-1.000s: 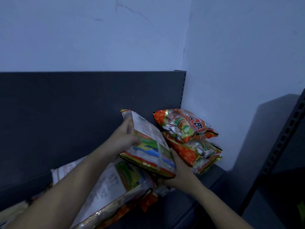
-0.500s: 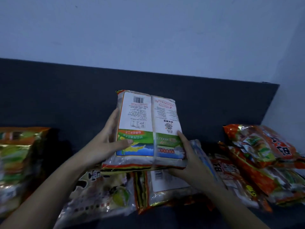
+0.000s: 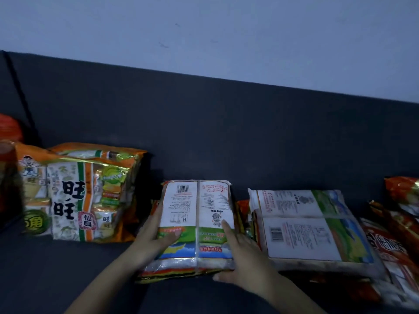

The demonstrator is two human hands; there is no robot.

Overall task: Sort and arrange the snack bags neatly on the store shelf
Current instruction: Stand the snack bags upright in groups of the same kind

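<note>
A white snack bag (image 3: 195, 214) with a barcode and a green and blue band lies back side up, on top of another bag, on the dark shelf (image 3: 56, 268). My left hand (image 3: 154, 236) grips its left edge, thumb over the green band. My right hand (image 3: 240, 257) holds its right front corner, with the forefinger lying straight on the bag. To the left stands a stack of orange and white rice-cracker bags (image 3: 86, 196). A second white bag (image 3: 310, 225) lies flat to the right.
Red and orange snack bags (image 3: 399, 241) are heaped at the far right. A dark red package (image 3: 9, 177) sits at the left edge. The shelf's dark back panel (image 3: 226, 132) rises behind everything, under a pale wall.
Both hands carried the white bag leftward and lowered it from upright in the air onto a bag on the shelf. The view swung left, bringing the rice-cracker stack into sight.
</note>
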